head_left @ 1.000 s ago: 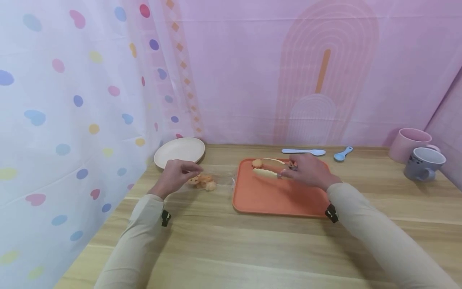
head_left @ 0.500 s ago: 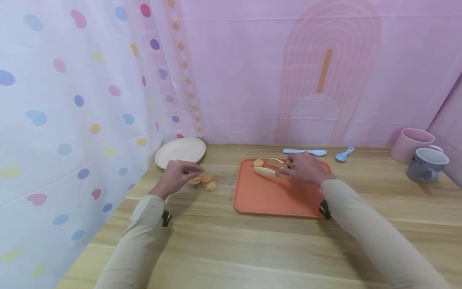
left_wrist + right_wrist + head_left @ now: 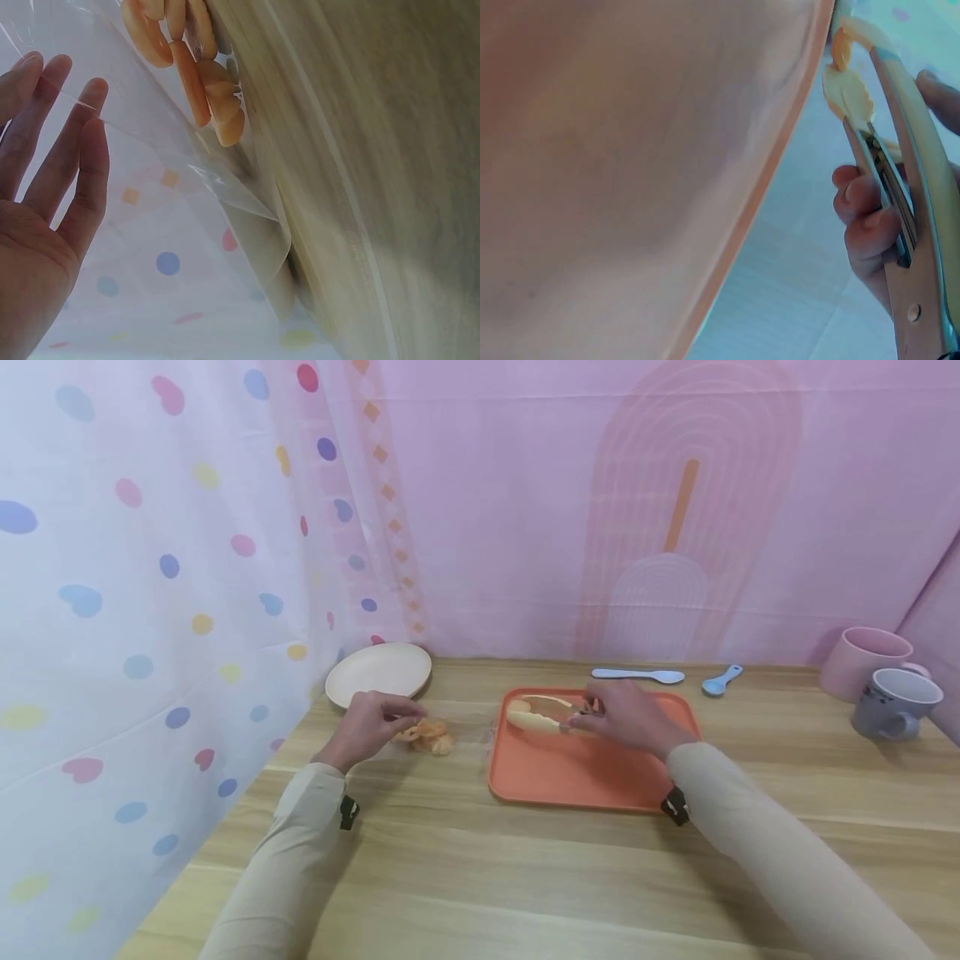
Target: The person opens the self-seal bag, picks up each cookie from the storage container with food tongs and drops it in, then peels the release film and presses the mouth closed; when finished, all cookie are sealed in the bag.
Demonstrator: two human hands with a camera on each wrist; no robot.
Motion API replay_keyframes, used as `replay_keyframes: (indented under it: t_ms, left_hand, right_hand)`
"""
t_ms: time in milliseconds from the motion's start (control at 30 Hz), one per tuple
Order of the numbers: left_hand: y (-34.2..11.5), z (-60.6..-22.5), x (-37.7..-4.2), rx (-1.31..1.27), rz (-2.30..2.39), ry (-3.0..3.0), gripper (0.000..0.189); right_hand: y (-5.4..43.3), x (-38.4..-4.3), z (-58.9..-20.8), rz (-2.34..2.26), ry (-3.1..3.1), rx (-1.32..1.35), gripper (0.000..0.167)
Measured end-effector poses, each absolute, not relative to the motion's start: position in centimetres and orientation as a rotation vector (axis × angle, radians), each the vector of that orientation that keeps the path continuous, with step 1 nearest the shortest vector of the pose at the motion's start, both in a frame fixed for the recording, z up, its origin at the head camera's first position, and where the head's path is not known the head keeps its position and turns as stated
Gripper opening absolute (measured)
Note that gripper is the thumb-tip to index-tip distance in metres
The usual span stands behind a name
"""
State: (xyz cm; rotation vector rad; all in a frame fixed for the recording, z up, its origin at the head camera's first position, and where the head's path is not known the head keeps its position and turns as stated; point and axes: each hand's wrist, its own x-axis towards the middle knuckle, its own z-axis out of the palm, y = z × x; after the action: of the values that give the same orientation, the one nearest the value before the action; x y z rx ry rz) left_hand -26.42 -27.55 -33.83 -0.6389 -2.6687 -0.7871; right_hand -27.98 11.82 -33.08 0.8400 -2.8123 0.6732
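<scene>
Left hand (image 3: 371, 722): thumb and fingertips pinch the edge of a clear, thin plastic bag (image 3: 154, 97).
Bagged biscuits: a small heap of orange-brown biscuits (image 3: 435, 741) inside the bag, just right of the left hand.
Right hand (image 3: 626, 714): fingers wrapped round metal tongs with cream scalloped tips (image 3: 534, 721).
Tonged biscuit: one round golden biscuit (image 3: 518, 706) between the tong tips, left of the right hand.
Tray: rectangular orange tray (image 3: 577, 768), beneath the right hand.
Plate: round off-white plate (image 3: 378, 672), just beyond the left hand.
Spoons: two pale-blue spoons, one long (image 3: 637, 676), one short (image 3: 722, 681), beyond the right hand.
Mugs: pink (image 3: 864, 664) and grey (image 3: 894, 708), well right of it.
</scene>
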Motion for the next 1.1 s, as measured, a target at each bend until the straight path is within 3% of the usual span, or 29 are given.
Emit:
replay_keyframes:
  t_ms: [200, 600, 800, 1100]
  left_hand:
    - [-27.4, -33.8, -26.6, -0.639, -0.78, -2.665, 0.01]
    - [-27.3, -33.8, -26.4, -0.639, -0.779, -2.663, 0.01]
    - [-27.2, -33.9, -26.4, -0.636, -0.779, -2.683, 0.01]
    - [-26.8, -33.7, -26.4, -0.662, -0.77, -2.658, 0.009]
  right_hand:
    - [11.1, -26.6, -32.8, 0.726, -2.797, 0.976, 0.023]
    - [8.0, -26.3, -32.8, 0.66, -2.811, 1.123, 0.031]
    - [5.8, -26.6, -33.5, 0.673, -2.804, 1.103, 0.036]
    - [3.2, -27.1, -33.6, 0.74, -2.753, 1.076, 0.027]
